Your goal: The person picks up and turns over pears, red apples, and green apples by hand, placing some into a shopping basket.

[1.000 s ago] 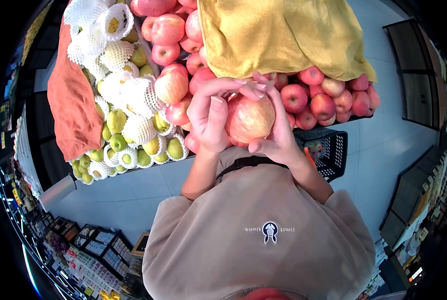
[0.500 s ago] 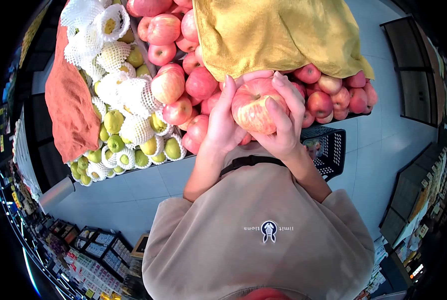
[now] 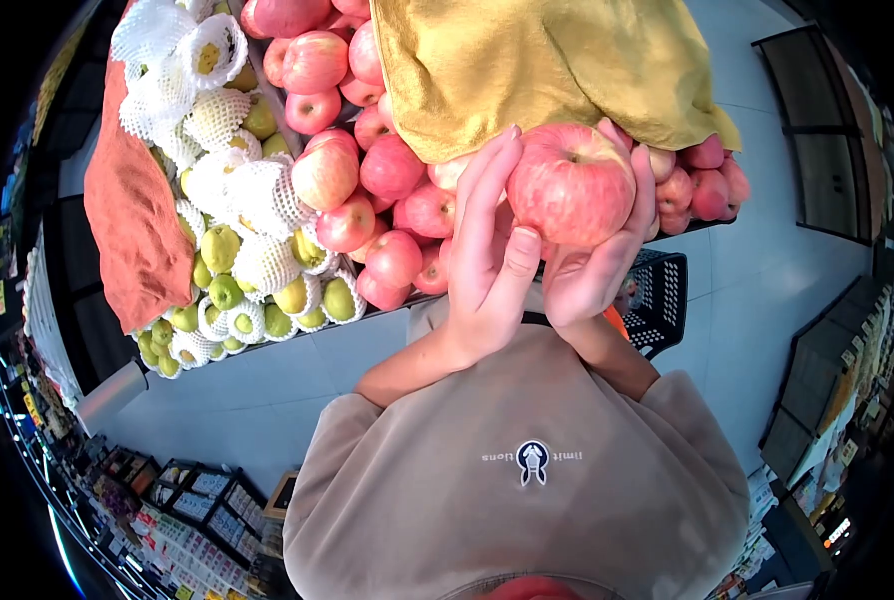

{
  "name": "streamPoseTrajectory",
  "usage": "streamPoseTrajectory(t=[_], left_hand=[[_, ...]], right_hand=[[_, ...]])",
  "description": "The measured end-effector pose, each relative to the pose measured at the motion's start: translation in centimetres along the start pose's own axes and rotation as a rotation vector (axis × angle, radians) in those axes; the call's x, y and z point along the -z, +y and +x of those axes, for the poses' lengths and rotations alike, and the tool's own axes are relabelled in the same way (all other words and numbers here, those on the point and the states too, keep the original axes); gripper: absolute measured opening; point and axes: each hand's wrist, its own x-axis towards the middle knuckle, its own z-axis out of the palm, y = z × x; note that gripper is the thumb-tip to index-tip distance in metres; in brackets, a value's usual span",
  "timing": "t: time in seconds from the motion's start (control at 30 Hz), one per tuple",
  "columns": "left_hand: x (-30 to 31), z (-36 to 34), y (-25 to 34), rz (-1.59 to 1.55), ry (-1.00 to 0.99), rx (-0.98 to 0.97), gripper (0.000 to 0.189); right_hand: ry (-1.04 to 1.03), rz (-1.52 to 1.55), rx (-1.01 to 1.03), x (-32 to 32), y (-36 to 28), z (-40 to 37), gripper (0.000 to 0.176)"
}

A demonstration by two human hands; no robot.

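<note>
A large red apple (image 3: pixel 572 190) is held up between my two hands, its stem side turned upward. My right hand (image 3: pixel 602 265) cups it from below and the right, fingers curled round its far side. Against its left side rests my left hand (image 3: pixel 487 250), with long fingers raised along it and the thumb near its lower edge. Behind and to the left of my hands lies a pile of red apples (image 3: pixel 392 168). A yellow cloth (image 3: pixel 547 70) covers the pile's far part and hangs just beyond the held apple.
Green pears (image 3: pixel 221 248), many in white foam nets (image 3: pixel 267 262), lie left of the apples, with an orange cloth (image 3: pixel 137 225) along their edge. A dark perforated basket (image 3: pixel 667 300) is close on my right. Shelves (image 3: pixel 207 500) stand behind me at lower left.
The apple has been turned, so a redder side shows, and it has moved right and slightly up. My left hand has shifted right with it. The view has moved slightly.
</note>
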Motion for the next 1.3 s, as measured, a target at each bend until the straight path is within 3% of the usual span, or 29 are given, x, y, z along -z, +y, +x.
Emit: streamPoseTrajectory(t=[0.07, 0.1, 0.13, 0.2, 0.23, 0.27, 0.33, 0.37, 0.4, 0.47, 0.53, 0.6, 0.63, 0.7, 0.73, 0.8, 0.83, 1.0, 1.07, 1.13, 1.2, 1.27, 1.3], left_hand=[[-0.1, 0.0, -0.6, 0.260, 0.053, -0.172, 0.059], [0.0, -0.2, -0.8, 0.407, 0.055, -0.168, 0.066], [0.2, -0.1, -0.8, 0.403, 0.051, -0.168, 0.066], [1.1, 0.2, -0.8, 0.822, -0.082, -0.262, 0.081], [1.8, 0.4, -1.8, 0.855, -0.096, -0.322, 0.095], [2.2, 0.6, -2.3, 0.854, -0.096, -0.323, 0.095], [2.7, 0.8, -2.8, 0.623, -0.078, -0.199, 0.091], [3.0, 1.1, -3.0, 0.633, -0.117, -0.202, 0.091], [3.1, 1.1, -3.1, 0.634, -0.118, -0.199, 0.091], [3.3, 1.0, -3.2, 0.551, -0.152, -0.239, 0.085], [3.5, 1.1, -2.8, 0.540, -0.156, -0.298, 0.082], [3.7, 1.2, -2.4, 0.527, -0.160, -0.359, 0.079], [3.8, 1.1, -2.3, 0.517, -0.140, -0.393, 0.076], [4.2, 1.2, -2.0, 0.507, -0.120, -0.429, 0.073], [4.5, 1.3, -1.9, 0.599, -0.123, -0.470, 0.070], [4.5, 1.5, -1.8, 0.692, -0.124, -0.511, 0.067], [4.3, 1.5, -1.7, 0.713, -0.141, -0.540, 0.066], [4.3, 1.5, -2.0, 0.758, -0.201, -0.582, 0.062], [3.6, 1.5, -2.0, 0.617, -0.052, -0.370, 0.058], [4.6, 1.5, -2.9, 0.451, -0.074, -0.271, 0.058], [4.9, 1.4, -2.9, -0.299, -0.089, 0.178, 0.061], [5.3, 1.2, -2.9, -0.191, -0.171, 0.123, 0.062], [5.5, 1.0, -2.9, -0.082, -0.253, 0.068, 0.064]], right_hand=[[0.181, 0.535, -0.561, -0.3, -1.5, 1.1, 0.073], [0.209, 0.676, -0.668, -0.4, -2.0, 1.3, 0.071], [0.213, 0.672, -0.666, -0.3, -2.0, 1.3, 0.071], [0.234, 0.870, -0.927, -0.1, -1.7, 1.2, 0.071], [0.266, 0.890, -0.973, -0.1, -1.4, 1.0, 0.071], [0.266, 0.890, -0.972, 0.4, -0.5, 0.7, 0.071], [-0.030, 1.452, -1.003, 1.7, 1.4, 0.0, 0.067], [-0.125, 1.560, -1.014, 1.8, 1.9, -0.1, 0.062], [-0.123, 1.562, -1.017, 1.7, 1.6, -0.3, 0.062], [0.118, 1.457, -1.209, 1.3, 1.0, -0.6, 0.060], [0.071, 1.551, -1.191, 1.4, 0.9, -0.9, 0.059], [-0.008, 1.278, -1.134, 1.2, 0.6, -0.8, 0.063], [-0.009, 1.280, -1.132, 1.1, 0.2, -0.4, 0.063], [-0.123, 0.705, -0.885, 1.2, -0.7, 0.9, 0.075], [-0.124, 0.706, -0.885, 1.1, -0.9, 0.7, 0.075], [-0.186, 0.431, -0.374, 1.0, -1.2, 0.3, 0.090], [-0.200, 0.260, -0.278, 1.0, -0.3, -0.3, 0.099], [-0.231, -0.006, 0.002, 1.8, 0.3, -0.1, 0.097], [-0.222, -0.097, 0.108, 1.9, 0.3, -0.1, 0.096], [-0.280, -0.111, 0.275, 2.0, 0.7, -0.5, 0.099], [-0.266, -0.117, 0.258, 2.0, 0.1, -0.7, 0.092], [-0.212, 0.611, -0.559, 1.6, -0.7, -1.0, 0.081], [-0.001, 0.963, -0.993, 0.5, -1.6, -0.2, 0.077]])
